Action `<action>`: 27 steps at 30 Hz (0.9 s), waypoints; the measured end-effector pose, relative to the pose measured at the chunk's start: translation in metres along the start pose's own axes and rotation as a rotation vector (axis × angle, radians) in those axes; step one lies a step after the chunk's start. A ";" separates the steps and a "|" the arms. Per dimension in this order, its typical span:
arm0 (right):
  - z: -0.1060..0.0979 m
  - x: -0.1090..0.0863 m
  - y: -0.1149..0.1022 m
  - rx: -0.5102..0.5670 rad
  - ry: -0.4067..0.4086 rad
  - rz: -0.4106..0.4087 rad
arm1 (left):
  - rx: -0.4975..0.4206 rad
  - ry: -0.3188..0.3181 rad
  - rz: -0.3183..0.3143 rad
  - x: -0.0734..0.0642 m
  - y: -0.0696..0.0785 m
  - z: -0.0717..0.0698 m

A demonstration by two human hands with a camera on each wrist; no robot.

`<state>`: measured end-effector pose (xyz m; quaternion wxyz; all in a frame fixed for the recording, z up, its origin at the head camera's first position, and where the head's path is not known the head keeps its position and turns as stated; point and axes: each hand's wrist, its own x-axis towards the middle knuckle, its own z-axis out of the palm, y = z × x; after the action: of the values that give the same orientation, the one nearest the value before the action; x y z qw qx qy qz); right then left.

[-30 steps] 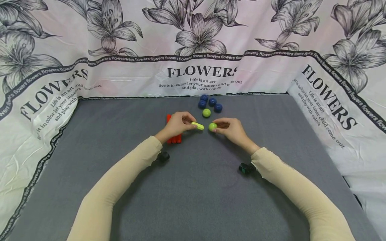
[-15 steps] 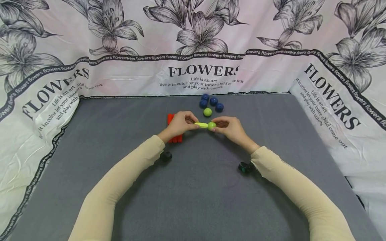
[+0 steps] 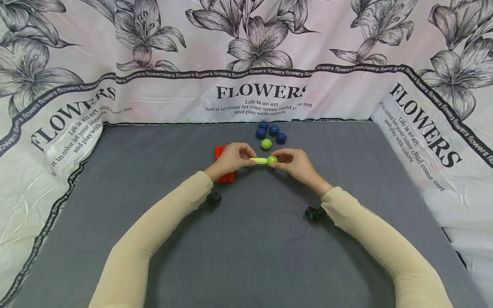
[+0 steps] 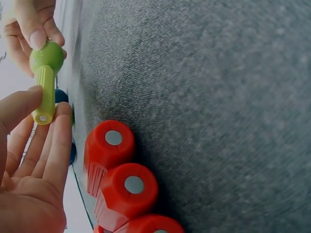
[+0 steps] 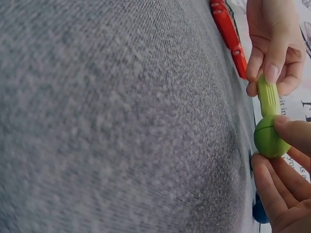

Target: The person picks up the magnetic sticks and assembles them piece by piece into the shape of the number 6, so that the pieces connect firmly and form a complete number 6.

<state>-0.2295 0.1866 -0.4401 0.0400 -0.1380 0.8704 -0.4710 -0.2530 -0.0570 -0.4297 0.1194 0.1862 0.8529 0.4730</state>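
My left hand (image 3: 233, 160) pinches a yellow-green ribbed rod (image 4: 46, 92) between thumb and fingers, with the rod's small pale end tip facing the left wrist camera. In my right hand (image 3: 295, 165) is a green ball (image 5: 270, 137), held between thumb and fingertips. Rod and ball meet end to end, in one line across the head view. Partly behind my left hand and wrist lie several red rods (image 4: 121, 187), side by side, with grey discs on their ends. Beyond the hands rests another green ball (image 3: 266, 144).
Several dark blue balls (image 3: 274, 130) cluster near the back of the grey table (image 3: 246, 248). A black wrist device (image 3: 214, 198) sits by the left cuff and a second black device (image 3: 313, 213) by the right cuff. A flower-printed cloth (image 3: 165, 102) stands around the table's back and sides.
The rod in my left hand has turned level and come up against the green ball in my right hand, closing the gap between them. Since half a second ago little has moved.
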 end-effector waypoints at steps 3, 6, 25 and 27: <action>0.000 0.000 0.001 -0.010 0.000 -0.006 | 0.023 -0.009 0.003 0.002 0.001 -0.001; -0.001 0.001 0.004 -0.012 -0.002 -0.002 | 0.044 -0.011 -0.001 0.004 0.002 -0.002; -0.019 0.008 0.023 -0.014 -0.014 0.024 | 0.191 0.061 0.014 0.048 0.013 -0.002; -0.020 0.009 0.024 0.011 -0.024 0.025 | 0.220 0.045 0.020 0.052 0.014 -0.001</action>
<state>-0.2466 0.2125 -0.4487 0.0568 -0.1326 0.8689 -0.4735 -0.2972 -0.0284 -0.4190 0.0742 0.1957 0.9003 0.3816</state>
